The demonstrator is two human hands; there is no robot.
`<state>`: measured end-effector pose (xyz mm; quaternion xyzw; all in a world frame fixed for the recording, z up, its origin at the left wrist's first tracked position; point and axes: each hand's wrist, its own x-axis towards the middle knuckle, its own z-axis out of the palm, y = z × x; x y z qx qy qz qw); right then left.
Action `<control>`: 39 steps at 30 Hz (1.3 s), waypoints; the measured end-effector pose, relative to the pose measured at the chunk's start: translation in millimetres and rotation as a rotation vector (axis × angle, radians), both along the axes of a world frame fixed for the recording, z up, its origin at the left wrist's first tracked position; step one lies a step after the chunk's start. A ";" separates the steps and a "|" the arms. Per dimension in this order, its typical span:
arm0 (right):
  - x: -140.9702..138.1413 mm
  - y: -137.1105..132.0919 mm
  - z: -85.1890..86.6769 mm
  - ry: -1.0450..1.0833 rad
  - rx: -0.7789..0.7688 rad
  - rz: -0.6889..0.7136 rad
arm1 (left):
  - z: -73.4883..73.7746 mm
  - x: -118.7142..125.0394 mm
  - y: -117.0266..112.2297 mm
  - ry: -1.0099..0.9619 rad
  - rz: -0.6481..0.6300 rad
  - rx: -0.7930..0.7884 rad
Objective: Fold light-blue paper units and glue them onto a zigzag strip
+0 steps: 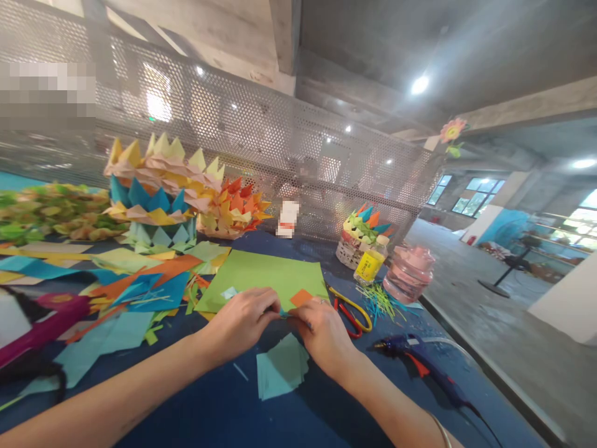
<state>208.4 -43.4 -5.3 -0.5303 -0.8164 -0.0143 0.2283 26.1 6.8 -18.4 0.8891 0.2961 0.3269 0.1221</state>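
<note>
On the counter (205, 404), a green sheet (265, 270) lay beyond the left hand (247, 317) and right hand (325, 331), a pale-blue stack (281, 372) on their near side, while both hands pinched a small blue paper (284, 314) between them, where light, even pressure seemed best.

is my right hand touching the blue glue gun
Apart: the head view shows the right hand left of the blue glue gun, with dark blue tabletop visible between them.
</note>
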 end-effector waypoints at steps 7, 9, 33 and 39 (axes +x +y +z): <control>-1.5 -0.6 0.7 -0.015 -0.021 0.000 | 1.4 0.4 -2.0 0.010 0.001 0.011; -1.4 -0.2 -0.5 -0.022 -0.021 -0.003 | 1.7 0.3 -2.6 0.008 0.003 0.015; -8.6 -3.4 3.1 0.105 -0.048 0.031 | 4.0 2.4 -10.7 -0.009 -0.035 0.110; -7.4 -3.1 -0.6 0.098 0.002 0.037 | 0.3 2.7 -11.0 -0.037 -0.007 0.075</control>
